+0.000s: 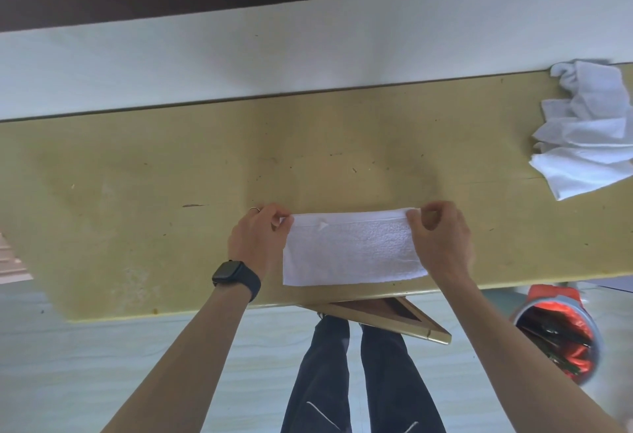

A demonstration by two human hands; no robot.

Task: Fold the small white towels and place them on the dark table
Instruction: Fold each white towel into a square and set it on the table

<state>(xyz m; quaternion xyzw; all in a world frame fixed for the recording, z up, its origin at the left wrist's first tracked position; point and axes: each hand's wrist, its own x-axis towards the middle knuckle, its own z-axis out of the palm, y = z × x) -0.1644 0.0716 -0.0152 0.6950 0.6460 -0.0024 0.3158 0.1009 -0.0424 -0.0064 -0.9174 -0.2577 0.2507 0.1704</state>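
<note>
Pinching the far corners of a small white towel (352, 251), a person stood at a yellowish table (137, 175), the left hand (258, 237) gripping one corner between thumb and fingertips and the right hand (442, 240) grasping the other the same way. The towel lay flat as a wide band close to the table's near edge, seemingly part-way through its folding. A black watch (229, 273) sat on the left wrist. Well apart at the table's right end lay a crumpled heap of unfolded towels (589, 131), and a bin with a red liner (561, 340) stood on the floor below. Uneven pulling by the two hands would likely skew the next fold, and a tug toward the body could drag the cloth off the edge. No dark table could be made out.
</note>
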